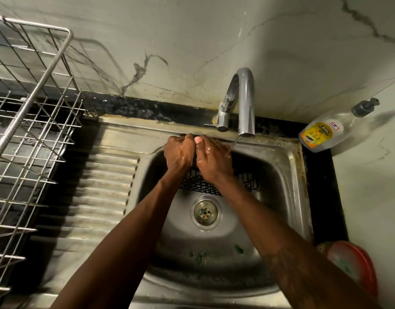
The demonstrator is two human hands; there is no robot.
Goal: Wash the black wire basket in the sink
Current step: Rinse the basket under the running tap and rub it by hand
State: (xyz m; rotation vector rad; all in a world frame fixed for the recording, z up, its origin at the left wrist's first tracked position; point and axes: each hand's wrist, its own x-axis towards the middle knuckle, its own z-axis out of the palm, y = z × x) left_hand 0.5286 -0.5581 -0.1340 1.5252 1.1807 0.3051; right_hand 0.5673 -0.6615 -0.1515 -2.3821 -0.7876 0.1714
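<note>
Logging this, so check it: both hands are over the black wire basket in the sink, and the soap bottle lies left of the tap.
Wrong side: the head view shows the soap bottle lying right of the tap. The left hand and right hand are over the black wire basket in the sink.

Both arms stretched forward, left hand [179,152] and right hand [214,160] touching side by side, wet. Left fingers curled under; right grip unclear.
</note>
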